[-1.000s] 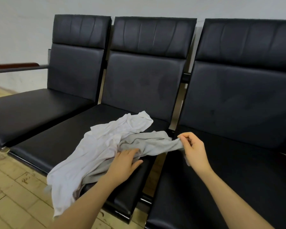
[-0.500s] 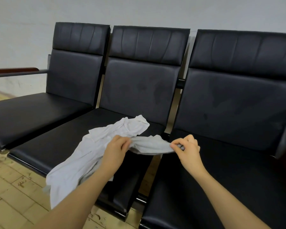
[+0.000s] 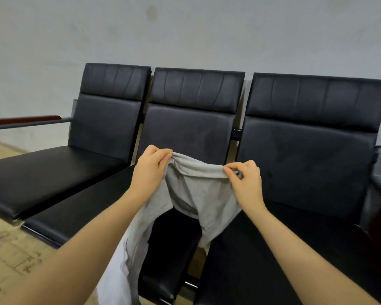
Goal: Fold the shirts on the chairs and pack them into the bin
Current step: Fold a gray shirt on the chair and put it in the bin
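Clearly the grey shirt (image 3: 198, 190) is soft, light and limp: it hangs in the air before the middle chair (image 3: 185, 133), sagging between its two held points and trailing toward 7 o'clock. The left hand (image 3: 151, 167) pinches its upper edge, fingers curled; the right hand (image 3: 245, 179) pinches that edge at 3 o'clock from it. Holding it wider along this hem should spread it flat without slipping.

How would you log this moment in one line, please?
left hand: pinches shirt | right hand: pinches shirt | shirt: lifted, unfolded
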The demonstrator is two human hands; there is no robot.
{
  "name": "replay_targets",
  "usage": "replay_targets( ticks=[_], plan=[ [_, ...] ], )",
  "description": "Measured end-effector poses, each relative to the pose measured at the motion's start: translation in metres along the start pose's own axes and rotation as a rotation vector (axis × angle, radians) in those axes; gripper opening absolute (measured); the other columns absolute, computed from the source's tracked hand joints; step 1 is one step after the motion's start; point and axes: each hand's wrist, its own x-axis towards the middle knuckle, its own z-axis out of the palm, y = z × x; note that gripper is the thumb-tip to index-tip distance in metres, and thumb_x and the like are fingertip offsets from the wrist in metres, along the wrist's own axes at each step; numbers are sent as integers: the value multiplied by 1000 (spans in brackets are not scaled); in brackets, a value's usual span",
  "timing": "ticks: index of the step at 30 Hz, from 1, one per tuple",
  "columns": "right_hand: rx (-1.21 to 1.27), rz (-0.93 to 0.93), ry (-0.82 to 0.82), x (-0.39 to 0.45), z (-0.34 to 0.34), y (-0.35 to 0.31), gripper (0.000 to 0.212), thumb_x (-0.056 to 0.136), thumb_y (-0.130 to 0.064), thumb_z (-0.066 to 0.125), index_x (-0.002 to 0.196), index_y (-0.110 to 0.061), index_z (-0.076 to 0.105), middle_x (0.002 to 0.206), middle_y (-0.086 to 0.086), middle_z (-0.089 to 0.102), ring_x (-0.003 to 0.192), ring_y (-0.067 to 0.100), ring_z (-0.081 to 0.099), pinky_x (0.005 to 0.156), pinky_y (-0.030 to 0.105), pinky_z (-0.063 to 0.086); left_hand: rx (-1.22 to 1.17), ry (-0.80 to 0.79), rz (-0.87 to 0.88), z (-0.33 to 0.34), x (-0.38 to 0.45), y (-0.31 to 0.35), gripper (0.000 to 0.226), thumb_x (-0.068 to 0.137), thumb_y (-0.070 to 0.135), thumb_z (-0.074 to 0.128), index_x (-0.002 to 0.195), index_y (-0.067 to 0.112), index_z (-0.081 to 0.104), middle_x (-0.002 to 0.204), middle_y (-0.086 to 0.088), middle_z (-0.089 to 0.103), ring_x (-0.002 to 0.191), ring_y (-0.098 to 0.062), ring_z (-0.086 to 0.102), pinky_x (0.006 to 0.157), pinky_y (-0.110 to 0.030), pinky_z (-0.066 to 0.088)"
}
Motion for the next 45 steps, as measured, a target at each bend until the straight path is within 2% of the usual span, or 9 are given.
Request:
replay_targets(
  ticks=[9, 15, 19, 23, 26, 30, 35, 39, 45],
  plan=[
    [37, -24, 122, 24, -25, -35, 7, 89, -23, 65, 89, -25, 71, 85, -11, 45, 89, 13, 44, 87, 39, 45, -59, 9, 124, -15, 41, 29, 20, 92, 15, 59, 107, 10, 71, 85, 1, 52, 77, -17, 56, 71, -44, 52],
    [35, -22, 202, 28, -66, -43, 8, 89, -23, 64, 89, -29, 69, 88, -8, 46, 93, 14, 43, 78, 18, 37, -155, 43, 208, -8, 62, 67, 19, 91, 13, 60, 107, 10, 71, 83, 1, 54, 76, -15, 55, 71, -41, 52],
    [-20, 0, 261, 22, -103, -34, 6, 90, -24, 64, 90, -25, 70, 89, -5, 47, 93, 14, 43, 76, 15, 36, -245, 19, 261, 9, 69, 106, 20, 93, 17, 58, 107, 13, 71, 86, -2, 58, 78, -15, 57, 73, -39, 52],
    [-41, 11, 327, 14, -143, -23, 6, 90, -23, 64, 89, -26, 69, 90, -4, 47, 94, 14, 44, 77, 15, 37, -336, -51, 277, 36, 66, 147, 21, 94, 19, 57, 108, 16, 71, 88, 2, 57, 80, -13, 57, 77, -38, 51],
    [-90, 41, 381, 2, -174, -5, 7, 90, -24, 64, 88, -31, 66, 87, -9, 44, 95, 19, 46, 81, 23, 39, -379, -100, 292, 61, 52, 174, 19, 94, 20, 57, 106, 17, 72, 87, 2, 57, 80, -14, 56, 74, -41, 51],
    [-167, 120, 427, -23, -209, 26, 9, 89, -23, 64, 87, -31, 66, 87, -3, 46, 91, 20, 48, 83, 33, 44, -434, -206, 264, 101, 24, 202, 18, 94, 21, 57, 104, 19, 72, 87, 1, 57, 81, -14, 58, 76, -44, 51],
    [-293, 285, 382, -60, -232, 73, 6, 89, -23, 64, 87, -25, 70, 89, -5, 47, 97, 19, 47, 92, 40, 40, -427, -337, 216, 153, -18, 231, 20, 94, 23, 56, 105, 18, 72, 88, 2, 55, 81, -13, 56, 77, -40, 50],
    [-439, 441, 261, -90, -234, 108, 11, 92, -28, 61, 94, -24, 71, 109, -3, 50, 111, 22, 42, 96, 36, 27, -328, -599, 113, 189, -57, 233, 23, 96, 27, 54, 109, 20, 71, 98, 4, 55, 92, -13, 57, 86, -31, 46],
    [-421, 341, -90, -120, -202, 139, 25, 97, -27, 50, 116, -21, 65, 124, -3, 53, 115, 17, 49, 95, 28, 34, -97, -784, 39, 195, -115, 187, 33, 98, 33, 47, 125, 20, 61, 121, 3, 57, 111, -16, 53, 97, -34, 40]
  ],
)
